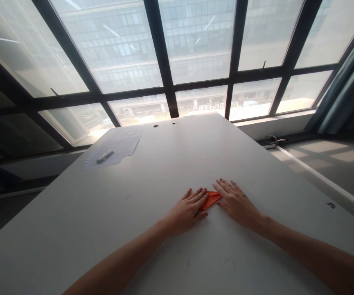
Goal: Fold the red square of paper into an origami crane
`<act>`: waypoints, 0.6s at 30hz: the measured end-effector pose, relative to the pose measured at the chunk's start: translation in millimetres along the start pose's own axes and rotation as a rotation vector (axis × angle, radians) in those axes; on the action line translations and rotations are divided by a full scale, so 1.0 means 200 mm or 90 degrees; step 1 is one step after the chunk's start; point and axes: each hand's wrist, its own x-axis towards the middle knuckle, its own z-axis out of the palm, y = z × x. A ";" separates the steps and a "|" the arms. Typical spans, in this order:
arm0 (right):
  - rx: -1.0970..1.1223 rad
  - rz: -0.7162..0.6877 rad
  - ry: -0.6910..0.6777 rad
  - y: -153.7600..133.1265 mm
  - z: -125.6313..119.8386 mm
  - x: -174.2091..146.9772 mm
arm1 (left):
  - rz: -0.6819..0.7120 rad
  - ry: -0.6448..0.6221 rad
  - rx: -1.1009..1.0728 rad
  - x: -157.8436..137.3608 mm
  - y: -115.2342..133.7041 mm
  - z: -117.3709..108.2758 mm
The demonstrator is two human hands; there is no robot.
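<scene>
A small piece of folded orange paper [211, 199] lies flat on the white table [170, 164], with crease lines on its top. My left hand [189, 209] rests over its left part, fingers stretched out and the thumb lying at its near edge. My right hand [233, 203] lies flat at its right tip, fingers extended and slightly spread. Both palms face down. The left end of the paper is hidden under my left fingers.
Printed paper sheets [121, 145] lie at the table's far left, with a whitish cylindrical object [105, 156] on them. A small dark mark [330, 205] is near the right edge. Beyond stand large windows and a blue curtain [345, 82]. A cable [275, 140] lies right of the table.
</scene>
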 end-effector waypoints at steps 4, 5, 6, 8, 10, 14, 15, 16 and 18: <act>0.105 -0.073 0.009 0.00 -0.03 0.06 | 0.008 -0.006 -0.021 0.01 -0.01 0.00; 0.117 -0.085 0.005 0.00 -0.04 0.07 | 0.003 0.000 -0.029 0.01 -0.01 0.00; 0.122 -0.093 0.006 0.00 -0.03 0.07 | -0.003 0.009 -0.036 0.01 -0.02 -0.01; 0.118 -0.106 0.014 0.00 -0.03 0.07 | -0.006 0.021 -0.043 0.01 -0.02 -0.01; 0.108 -0.116 0.017 0.00 -0.03 0.07 | 0.008 0.028 -0.039 0.00 -0.01 -0.01; 0.104 -0.123 0.014 0.01 -0.03 0.07 | 0.002 0.086 -0.031 0.01 0.01 -0.02; 0.107 -0.124 0.013 0.01 -0.03 0.08 | -0.012 0.105 -0.036 0.01 0.01 -0.02; 0.111 -0.124 0.011 0.02 -0.03 0.08 | -0.027 0.119 -0.043 0.01 0.02 -0.02; 0.122 -0.120 0.011 0.02 -0.03 0.08 | -0.046 0.133 -0.059 0.01 0.02 -0.02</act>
